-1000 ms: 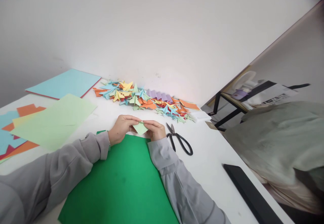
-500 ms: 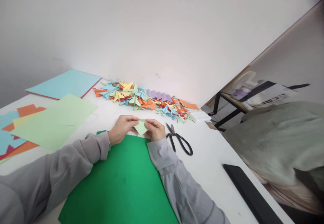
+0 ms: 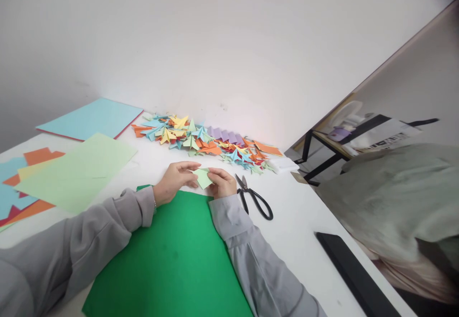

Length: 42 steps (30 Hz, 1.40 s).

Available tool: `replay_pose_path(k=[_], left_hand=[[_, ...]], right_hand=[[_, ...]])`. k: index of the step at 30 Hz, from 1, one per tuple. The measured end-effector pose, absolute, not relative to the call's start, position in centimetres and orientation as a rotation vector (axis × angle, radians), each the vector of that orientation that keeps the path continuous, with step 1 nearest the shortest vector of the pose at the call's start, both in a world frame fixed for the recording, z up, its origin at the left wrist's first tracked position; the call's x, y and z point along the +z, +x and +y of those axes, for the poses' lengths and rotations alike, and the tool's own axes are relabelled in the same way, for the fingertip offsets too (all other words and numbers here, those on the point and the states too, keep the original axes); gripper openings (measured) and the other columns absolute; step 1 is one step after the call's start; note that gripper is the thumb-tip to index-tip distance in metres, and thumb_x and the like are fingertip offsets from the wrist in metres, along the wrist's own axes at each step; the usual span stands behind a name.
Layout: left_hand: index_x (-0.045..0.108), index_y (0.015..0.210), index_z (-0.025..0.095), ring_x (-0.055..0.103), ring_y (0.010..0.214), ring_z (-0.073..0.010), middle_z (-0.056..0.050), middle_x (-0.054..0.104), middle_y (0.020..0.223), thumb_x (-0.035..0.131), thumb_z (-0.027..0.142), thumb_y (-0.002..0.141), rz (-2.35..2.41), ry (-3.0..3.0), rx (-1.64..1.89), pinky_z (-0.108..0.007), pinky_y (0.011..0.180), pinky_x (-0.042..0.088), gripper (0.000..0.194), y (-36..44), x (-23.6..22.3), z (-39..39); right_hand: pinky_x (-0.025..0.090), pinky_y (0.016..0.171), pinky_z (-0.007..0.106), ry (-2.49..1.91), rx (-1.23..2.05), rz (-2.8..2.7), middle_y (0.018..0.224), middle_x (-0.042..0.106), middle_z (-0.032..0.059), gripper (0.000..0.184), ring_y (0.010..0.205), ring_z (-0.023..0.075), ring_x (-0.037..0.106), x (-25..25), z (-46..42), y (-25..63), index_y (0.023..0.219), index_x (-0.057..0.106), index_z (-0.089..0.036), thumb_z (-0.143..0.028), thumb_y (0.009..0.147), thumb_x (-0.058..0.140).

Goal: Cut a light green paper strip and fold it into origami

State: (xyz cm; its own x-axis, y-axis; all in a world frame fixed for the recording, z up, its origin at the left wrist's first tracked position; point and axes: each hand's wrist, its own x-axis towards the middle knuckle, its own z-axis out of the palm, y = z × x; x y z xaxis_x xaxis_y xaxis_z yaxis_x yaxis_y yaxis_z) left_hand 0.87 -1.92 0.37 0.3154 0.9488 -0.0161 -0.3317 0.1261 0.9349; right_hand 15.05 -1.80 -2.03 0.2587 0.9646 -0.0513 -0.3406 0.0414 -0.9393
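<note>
A small folded piece of light green paper [image 3: 203, 178] sits between my two hands, just above the far edge of a big dark green sheet [image 3: 172, 259]. My left hand [image 3: 174, 180] pinches its left side with curled fingers. My right hand [image 3: 222, 183] grips its right side, fingers closed over the fold. Both arms wear grey sleeves and rest on the white table [image 3: 297, 221].
Black scissors [image 3: 254, 197] lie just right of my right hand. A heap of folded coloured paper shapes [image 3: 204, 142] runs along the wall. Light green [image 3: 77, 171], blue [image 3: 91, 118] and orange sheets lie at the left. A black flat object [image 3: 355, 274] and a person in a pale garment [image 3: 394, 202] are at the right.
The small green paper has turned slightly and shifted a little to the right between my fingers. My arms have stayed where they were.
</note>
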Motion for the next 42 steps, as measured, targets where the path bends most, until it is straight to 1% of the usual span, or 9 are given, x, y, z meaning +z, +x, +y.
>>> replay_pose_path(k=[4,6,17,21,27,30,33,38,42], left_hand=[[0.057,0.1,0.008,0.059,0.055,-0.0135,-0.001,0.061,0.057,0.067,0.01,0.054,0.698,1.158,1.028,-0.029,0.061,0.049,0.047,0.75,0.35,-2.13],[0.056,0.101,0.008,0.06,0.057,-0.0137,-0.001,0.061,0.057,0.067,0.009,0.053,0.695,1.159,1.023,-0.029,0.062,0.048,0.049,0.72,0.41,-2.19],[0.058,0.092,0.008,0.058,0.05,-0.0118,0.001,0.058,0.055,0.071,0.019,0.054,0.74,1.083,1.043,-0.028,0.058,0.048,0.041,0.74,0.46,-2.04],[0.058,0.091,0.01,0.057,0.049,-0.0099,0.001,0.056,0.062,0.072,0.022,0.055,0.767,1.003,1.057,-0.027,0.055,0.049,0.04,0.85,0.58,-2.03],[0.06,0.082,0.01,0.056,0.054,-0.0094,-0.002,0.057,0.068,0.07,0.024,0.058,0.757,0.954,1.091,-0.026,0.054,0.048,0.029,0.9,0.49,-1.83],[0.061,0.079,0.009,0.056,0.059,-0.0109,-0.004,0.059,0.07,0.069,0.023,0.059,0.718,0.903,1.107,-0.026,0.056,0.048,0.026,0.82,0.32,-1.64],[0.061,0.078,0.009,0.057,0.062,-0.0118,-0.004,0.059,0.069,0.069,0.022,0.06,0.695,0.87,1.12,-0.026,0.056,0.049,0.024,0.76,0.21,-1.52],[0.06,0.078,0.009,0.057,0.063,-0.0123,-0.004,0.059,0.069,0.069,0.021,0.06,0.704,0.873,1.118,-0.028,0.058,0.051,0.023,0.89,0.4,-1.64],[0.058,0.081,0.009,0.059,0.059,-0.0121,-0.004,0.06,0.071,0.071,0.02,0.057,0.738,0.894,1.124,-0.029,0.059,0.051,0.03,1.06,0.49,-1.8]], right_hand=[[0.044,0.042,0.026,-1.054,1.171,-0.733,0.055,0.064,-0.0017,0.013,0.049,0.015,0.056,-2.11,-1.68,15.12,0.059,0.066,-0.018,-0.017,0.046,0.068],[0.045,0.044,0.027,-1.048,1.177,-0.737,0.054,0.064,-0.0019,0.013,0.05,0.0154,0.057,-2.07,-1.7,15.12,0.059,0.066,-0.018,-0.016,0.046,0.067],[0.039,0.035,0.023,-1.06,1.226,-0.816,0.053,0.061,-0.0024,0.014,0.04,0.0106,0.051,-1.97,-1.84,15.26,0.064,0.066,-0.018,-0.02,0.05,0.067],[0.04,0.036,0.023,-1.106,1.226,-0.874,0.055,0.061,-0.0025,0.019,0.039,0.0103,0.05,-1.87,-1.99,15.06,0.067,0.065,-0.018,-0.024,0.049,0.069],[0.041,0.039,0.022,-1.067,1.201,-0.973,0.059,0.06,-0.001,0.029,0.046,0.0109,0.051,-1.4,-2.43,14.64,0.074,0.065,-0.019,-0.041,0.056,0.067],[0.037,0.036,0.02,-1.066,1.176,-1.077,0.062,0.059,-0.0027,0.04,0.044,0.0091,0.049,-1.47,-2.45,14.66,0.085,0.062,-0.02,-0.037,0.05,0.072],[0.035,0.034,0.019,-1.09,1.16,-1.137,0.056,0.055,-0.0059,0.048,0.038,0.0067,0.044,-1.67,-2.31,14.82,0.091,0.059,-0.02,-0.032,0.047,0.074],[0.04,0.037,0.021,-1.083,1.195,-1.104,0.054,0.054,-0.0054,0.041,0.043,0.0093,0.05,-1.79,-2.13,15.02,0.09,0.059,-0.02,-0.034,0.053,0.07],[0.044,0.039,0.023,-1.066,1.216,-1.027,0.058,0.056,-0.0036,0.038,0.047,0.0115,0.052,-1.88,-2.05,14.95,0.086,0.06,-0.019,-0.038,0.054,0.069]])
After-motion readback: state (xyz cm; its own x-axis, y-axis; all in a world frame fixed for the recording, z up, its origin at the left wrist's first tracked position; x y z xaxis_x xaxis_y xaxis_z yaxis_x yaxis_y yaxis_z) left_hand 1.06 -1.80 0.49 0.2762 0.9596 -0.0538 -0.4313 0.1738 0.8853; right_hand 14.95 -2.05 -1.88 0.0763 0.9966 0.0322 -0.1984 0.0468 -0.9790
